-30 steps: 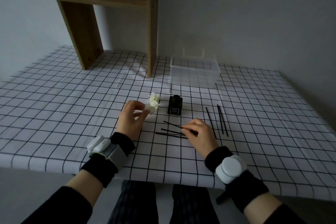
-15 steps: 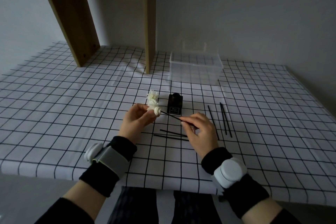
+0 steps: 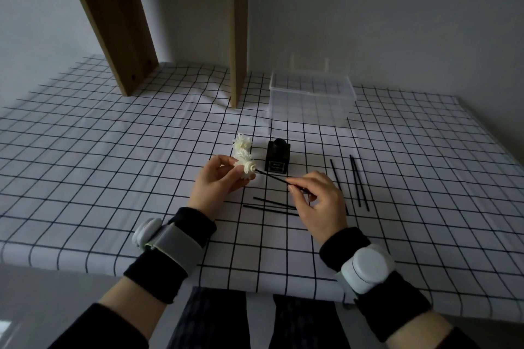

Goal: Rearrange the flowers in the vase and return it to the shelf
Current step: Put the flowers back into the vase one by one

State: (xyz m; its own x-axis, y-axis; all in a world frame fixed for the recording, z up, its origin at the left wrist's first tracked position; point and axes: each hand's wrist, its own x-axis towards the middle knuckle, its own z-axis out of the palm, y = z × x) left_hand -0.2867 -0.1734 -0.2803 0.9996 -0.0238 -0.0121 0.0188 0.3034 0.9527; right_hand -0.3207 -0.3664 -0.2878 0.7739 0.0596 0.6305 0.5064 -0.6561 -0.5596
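Grey walls close off the far side of a table that is covered by a white cloth with a black grid [image 3: 85,178]. At the far left a light wooden shelf unit [image 3: 113,22] is stood on the cloth, and a clear plastic box [image 3: 312,102] is set just to its right.

Near the middle of the cloth, a small black square bottle with a round neck and a pale label, serving as the vase [image 3: 278,157], is stood upright, well apart from the shelf. No stems are seen in it.

Just left of the vase, a cluster of white flower heads [image 3: 243,156] is pinched by the curled fingers of the left hand [image 3: 218,181]. One head is seen beyond the fingertips; whether it touches the cloth cannot be told.

A thin black stick [image 3: 272,176] is pinched between thumb and fingertips of the right hand [image 3: 317,198]. Its far-left tip is met by the underside of the nearest flower head, and it is passed just in front of the vase.

Two more black sticks [image 3: 272,205] are laid flat on the cloth between the hands, and several others [image 3: 358,181] are laid to the right of the right hand. Grey-and-white bands are worn on both wrists over black sleeves.
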